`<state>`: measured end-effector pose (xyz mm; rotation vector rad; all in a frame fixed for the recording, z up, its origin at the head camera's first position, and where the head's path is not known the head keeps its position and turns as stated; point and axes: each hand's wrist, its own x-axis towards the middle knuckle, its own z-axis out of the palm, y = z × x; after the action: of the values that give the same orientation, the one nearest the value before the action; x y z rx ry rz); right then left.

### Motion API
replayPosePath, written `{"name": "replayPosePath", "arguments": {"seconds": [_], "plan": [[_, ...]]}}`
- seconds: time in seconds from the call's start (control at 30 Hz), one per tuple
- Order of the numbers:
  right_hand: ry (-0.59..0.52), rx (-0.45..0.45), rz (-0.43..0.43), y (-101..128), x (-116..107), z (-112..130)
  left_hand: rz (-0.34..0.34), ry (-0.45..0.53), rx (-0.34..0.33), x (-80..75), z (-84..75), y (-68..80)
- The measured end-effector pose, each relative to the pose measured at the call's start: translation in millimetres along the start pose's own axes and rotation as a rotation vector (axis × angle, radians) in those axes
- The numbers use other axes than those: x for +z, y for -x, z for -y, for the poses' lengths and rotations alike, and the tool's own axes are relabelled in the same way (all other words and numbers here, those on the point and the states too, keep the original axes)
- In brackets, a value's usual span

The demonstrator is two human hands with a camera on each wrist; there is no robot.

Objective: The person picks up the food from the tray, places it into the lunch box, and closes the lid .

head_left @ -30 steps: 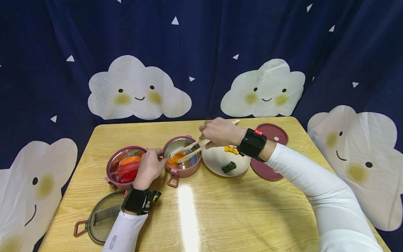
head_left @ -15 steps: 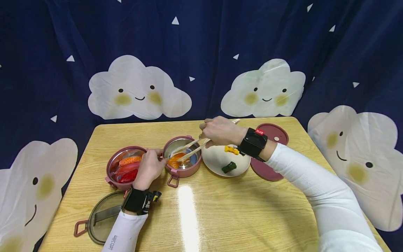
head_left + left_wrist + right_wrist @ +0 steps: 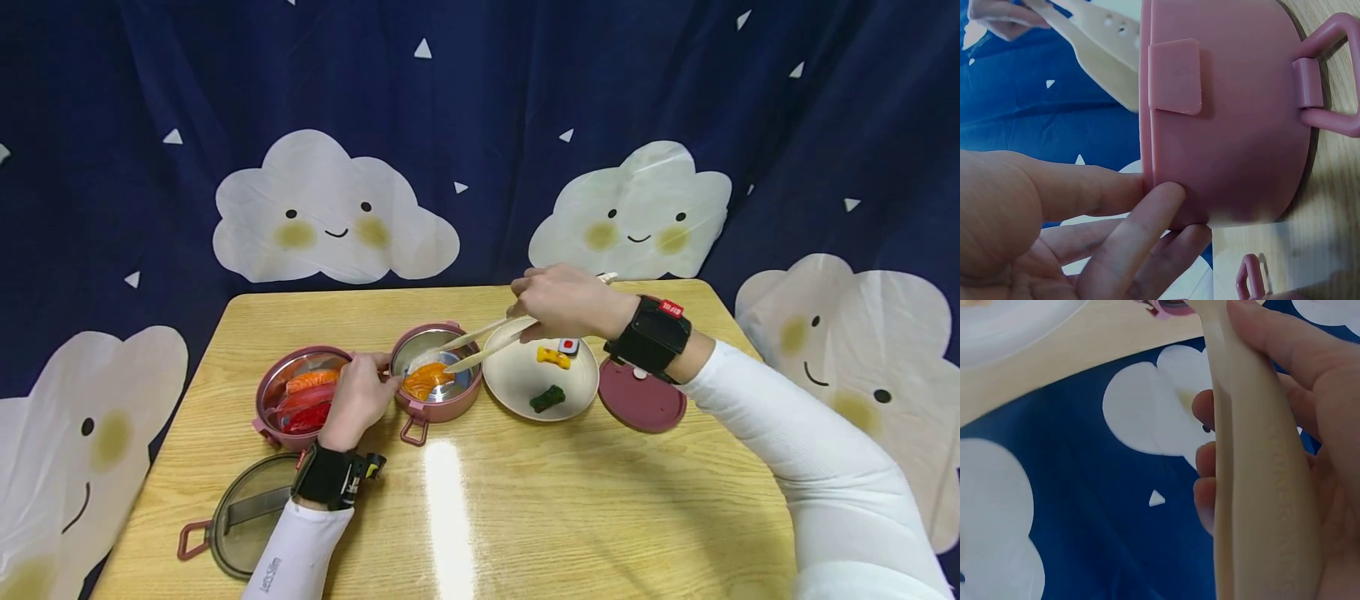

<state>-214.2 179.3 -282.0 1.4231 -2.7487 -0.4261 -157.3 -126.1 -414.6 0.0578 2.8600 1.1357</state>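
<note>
My right hand (image 3: pixel 566 302) grips a pair of cream tongs (image 3: pixel 491 348) over the pink steel-lined bowl (image 3: pixel 452 408). Their tips are spread apart at the bowl's right side. An orange-topped toy sushi (image 3: pixel 426 381) with white rice lies in the bowl, left of the tips. At the bowl's left rim my left hand (image 3: pixel 362 396) holds on, and in the left wrist view its fingers (image 3: pixel 1132 240) pinch the rim and outer wall. The right wrist view shows the tongs' handle (image 3: pixel 1266 462) in my curled fingers.
Left, a second pink bowl (image 3: pixel 264 392) holds several orange and red toy sushi. A beige plate (image 3: pixel 517 379) carries a yellow piece (image 3: pixel 553 358), a dark green piece (image 3: pixel 547 398) and a sushi roll (image 3: pixel 568 346). A pink lid (image 3: pixel 641 404) lies right, a glass lid (image 3: pixel 247 546) front left.
The tongs have spread and drawn back to the right, away from the orange-topped sushi, which stays in the bowl. My left hand keeps its hold on the rim.
</note>
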Motion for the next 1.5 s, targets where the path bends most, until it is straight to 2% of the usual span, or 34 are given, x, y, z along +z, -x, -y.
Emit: {"name": "replayPosePath", "arguments": {"seconds": [0.13, 0.4, 0.7, 0.9, 1.13, 1.37, 1.5], "plan": [[0.012, 0.019, -0.012, 18, -6, -5, 0.000, 0.000, 0.006, 0.2, 0.6, -0.2], [-0.039, 0.071, -0.047, 53, -17, -16, 0.003, 0.003, 0.007, -0.4, 1.5, -0.5], [-0.023, 0.123, -0.027, 80, -18, -24, 0.006, 0.002, 0.001, -0.1, 0.4, -1.6], [-0.037, 0.154, 0.034, 89, -16, -27, 0.005, 0.001, -0.005, -0.9, 0.0, -1.2], [-0.064, 0.149, 0.060, 96, -11, -29, 0.004, 0.002, -0.001, -0.2, 0.4, -0.8], [-0.119, 0.184, 0.159, 97, -3, -26, 0.003, 0.003, -0.001, -0.6, 0.5, -0.6], [-0.141, 0.168, 0.159, 98, 3, -23, 0.008, 0.003, -0.006, -0.3, -0.2, -1.1]]}}
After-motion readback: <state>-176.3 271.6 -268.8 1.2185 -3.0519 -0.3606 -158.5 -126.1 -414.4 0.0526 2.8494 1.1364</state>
